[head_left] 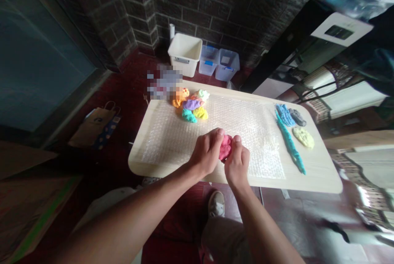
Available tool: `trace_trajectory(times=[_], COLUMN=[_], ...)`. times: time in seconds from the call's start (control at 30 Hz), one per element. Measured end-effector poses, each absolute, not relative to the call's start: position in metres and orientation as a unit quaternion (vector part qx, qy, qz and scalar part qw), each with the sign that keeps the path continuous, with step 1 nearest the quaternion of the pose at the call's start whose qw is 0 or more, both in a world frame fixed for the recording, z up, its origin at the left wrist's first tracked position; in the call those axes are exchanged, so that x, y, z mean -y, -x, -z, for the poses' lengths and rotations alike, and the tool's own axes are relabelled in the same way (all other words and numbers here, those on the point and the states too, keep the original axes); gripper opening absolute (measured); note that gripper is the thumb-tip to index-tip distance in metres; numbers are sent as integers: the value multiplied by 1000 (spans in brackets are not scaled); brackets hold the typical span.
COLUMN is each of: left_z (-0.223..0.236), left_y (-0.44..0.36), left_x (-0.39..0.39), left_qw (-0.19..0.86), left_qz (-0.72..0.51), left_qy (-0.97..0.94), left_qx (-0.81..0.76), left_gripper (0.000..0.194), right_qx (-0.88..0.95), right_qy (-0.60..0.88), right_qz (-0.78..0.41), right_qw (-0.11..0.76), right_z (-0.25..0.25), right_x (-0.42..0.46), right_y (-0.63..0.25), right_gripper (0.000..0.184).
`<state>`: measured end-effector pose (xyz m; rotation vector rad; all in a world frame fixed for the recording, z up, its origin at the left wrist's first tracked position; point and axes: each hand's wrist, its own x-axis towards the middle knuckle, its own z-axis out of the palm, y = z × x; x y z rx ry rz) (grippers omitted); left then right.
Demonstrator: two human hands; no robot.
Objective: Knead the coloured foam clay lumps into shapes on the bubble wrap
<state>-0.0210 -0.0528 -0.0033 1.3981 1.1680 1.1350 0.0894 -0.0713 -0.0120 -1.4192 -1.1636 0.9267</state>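
Observation:
Between my two hands is a lump of red modelling clay [225, 147], held over the front part of the table. My left hand [207, 151] is closed on its left side, thumb on top. From the right, my right hand [237, 163] grips the same lump, its thumb also pressing near the top. The fingers underneath are hidden. Beneath them lies a sheet of bubble wrap [246, 124]. Farther back on the left sit several soft clay lumps, among them a purple lump [191, 104], a teal lump [188, 115] and a yellow lump [201, 112].
At the table's [326, 178] right end lie a long turquoise clay roll [290, 143], a blue lump [285, 115], a grey lump [297, 117] and a pale yellow lump [303, 137]. A white bin [184, 57] and two clear boxes stand behind. A paper bag [92, 124] is on the floor left.

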Motion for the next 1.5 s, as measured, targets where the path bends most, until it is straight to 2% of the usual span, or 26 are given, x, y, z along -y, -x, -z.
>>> trace_trajectory(times=[0.1, 0.27, 0.53, 0.77, 0.93, 1.07, 1.23, 1.4, 1.5], left_z=[3, 7, 10, 8, 5, 6, 8, 7, 6], left_y=[24, 28, 20, 24, 25, 24, 24, 23, 25], left_x=[54, 48, 50, 52, 54, 53, 50, 51, 52], left_qw=[529, 428, 451, 492, 516, 445, 392, 411, 494], left_qz=[-431, -449, -448, -463, -432, -426, -398, -428, -432], left_qy=[-561, -605, -635, -582, -563, -635, -693, -660, -597], left_qx=[-469, -499, -439, -452, -481, -466, -456, -460, -461], left_gripper=[47, 40, 39, 44, 46, 37, 34, 39, 44], right_qx=[478, 476, 415, 462, 478, 462, 418, 408, 440], right_qy=[593, 580, 553, 554, 582, 544, 524, 538, 560], right_qz=[-399, -445, -533, -462, -384, -441, -565, -538, -472], right_qw=[512, 489, 488, 516, 534, 544, 482, 505, 520], right_z=[14, 19, 20, 13, 14, 12, 15, 12, 8], right_x=[70, 65, 64, 65, 66, 63, 59, 62, 65], right_y=[-94, -108, -103, -93, -99, -105, -115, -107, -102], right_gripper=[68, 62, 65, 67, 60, 47, 53, 56, 58])
